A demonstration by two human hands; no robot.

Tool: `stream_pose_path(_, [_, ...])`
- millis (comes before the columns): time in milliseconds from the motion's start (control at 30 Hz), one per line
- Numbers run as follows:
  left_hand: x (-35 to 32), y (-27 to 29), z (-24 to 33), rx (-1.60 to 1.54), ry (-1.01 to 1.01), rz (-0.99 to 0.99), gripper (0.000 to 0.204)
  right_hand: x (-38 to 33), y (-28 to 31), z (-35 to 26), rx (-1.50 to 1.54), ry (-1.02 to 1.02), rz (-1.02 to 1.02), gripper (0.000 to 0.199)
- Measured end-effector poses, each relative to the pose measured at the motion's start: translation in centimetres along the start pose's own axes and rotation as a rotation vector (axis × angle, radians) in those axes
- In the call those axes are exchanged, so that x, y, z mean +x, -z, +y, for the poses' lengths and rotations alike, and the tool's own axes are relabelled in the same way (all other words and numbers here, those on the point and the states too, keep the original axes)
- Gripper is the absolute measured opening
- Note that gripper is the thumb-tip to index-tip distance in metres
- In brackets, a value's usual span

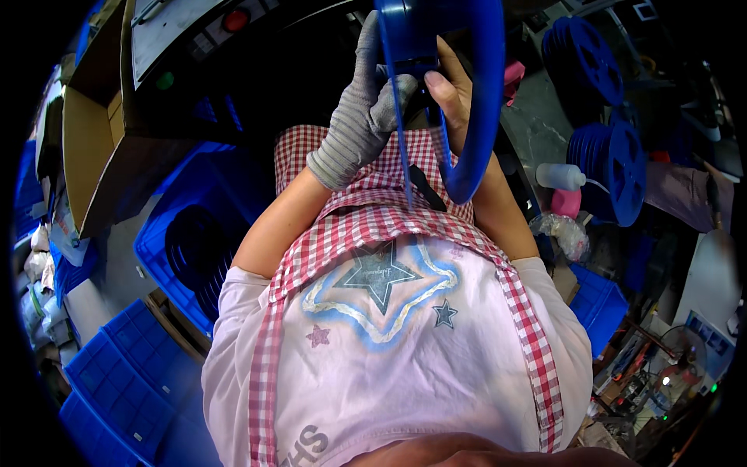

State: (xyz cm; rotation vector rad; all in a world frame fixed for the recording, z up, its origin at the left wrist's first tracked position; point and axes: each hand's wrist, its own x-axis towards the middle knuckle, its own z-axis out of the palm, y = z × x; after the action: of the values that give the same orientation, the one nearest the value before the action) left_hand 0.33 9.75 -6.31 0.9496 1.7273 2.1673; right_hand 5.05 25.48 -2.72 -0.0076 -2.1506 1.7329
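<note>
Both hands grip one blue reel [467, 93] held up above my lap: gloved left hand [366, 109] pinching its thin flange, bare right hand [451, 93] at the hub. I judge the flange could slip and drop toward the blue crate [167, 233].

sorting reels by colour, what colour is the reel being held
Blue: the reel, held by both hands, shows best in the head view.

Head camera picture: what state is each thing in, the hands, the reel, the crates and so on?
Left hand: gloved in grey, gripping the blue reel.
Right hand: bare, thumb pressed on the reel's hub.
Blue reel: held up edge-on, between both hands.
Spare reels: stacked upright at the right.
Cardboard box: open.
Blue crate: open.
</note>
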Motion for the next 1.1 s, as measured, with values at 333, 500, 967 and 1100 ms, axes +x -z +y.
stream_pose_path(333, [0.7, -0.7, 1.8, -0.045, 0.135, 0.097, 0.073, 0.4, -0.1, -1.3, -0.188, -0.014, -0.027, 0.066])
stream_pose_path(500, [0.4, 1.1, 3.2, -0.149, -0.019, 0.059, 0.052, 2.5, 1.4, -5.7, -0.55, 0.052, -0.213, 0.068])
stream_pose_path(967, [12.2, 22.6, 3.9, -0.493, -0.162, -0.008, 0.04, 27.4, -11.9, -7.8, -0.893, 0.326, -0.527, 0.074])
stream_pose_path(1100, [14.6, 31.4, 3.9, 0.014, -0.155, 0.385, 0.035, 34.8, -17.1, -9.0, -0.82, 0.546, -0.682, 0.071])
